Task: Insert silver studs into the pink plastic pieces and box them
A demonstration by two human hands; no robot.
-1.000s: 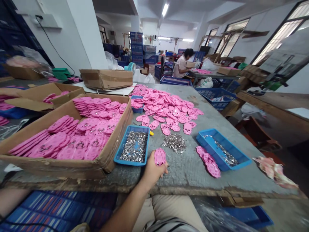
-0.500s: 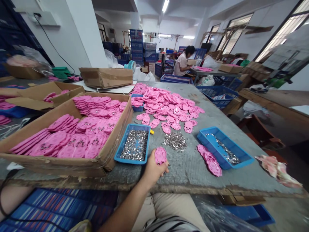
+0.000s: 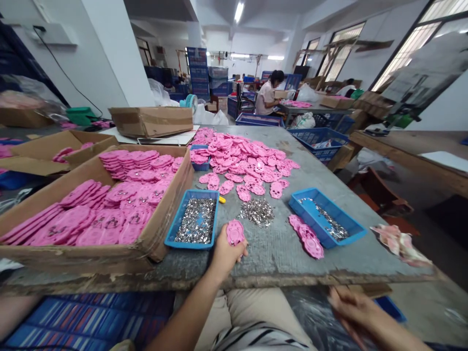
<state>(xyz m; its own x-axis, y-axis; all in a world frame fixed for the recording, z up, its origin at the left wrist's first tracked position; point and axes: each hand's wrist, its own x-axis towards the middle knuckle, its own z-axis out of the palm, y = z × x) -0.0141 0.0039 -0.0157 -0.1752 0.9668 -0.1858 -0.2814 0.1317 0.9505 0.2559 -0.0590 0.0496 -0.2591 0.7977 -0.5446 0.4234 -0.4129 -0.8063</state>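
My left hand (image 3: pixel 228 253) is closed around a pink moulded plastic piece (image 3: pixel 234 232), holding it just above the front of the table. Past that hand lies a loose heap of small shiny metal parts (image 3: pixel 257 212). Just left of it stands a blue tray (image 3: pixel 168 240) filled with similar metal bits. My right hand (image 3: pixel 353 307) is low at the right, below the table edge, and motion smears its fingers. Above the right hand, several pink pieces lie in a row (image 3: pixel 306 236) against a second blue tray (image 3: pixel 345 239) with a few metal parts.
A cardboard box (image 3: pixel 161 234) of stacked pink pieces takes up the left. A large pile of pink pieces (image 3: pixel 241 156) covers the table's middle back. A crumpled cloth-like scrap (image 3: pixel 400 246) lies near the right edge. Farther back, another person (image 3: pixel 266 97) sits at a table.
My right hand has come into view at the lower right. My left hand still holds the pink piece. The whole view has shifted, with things appearing farther left.
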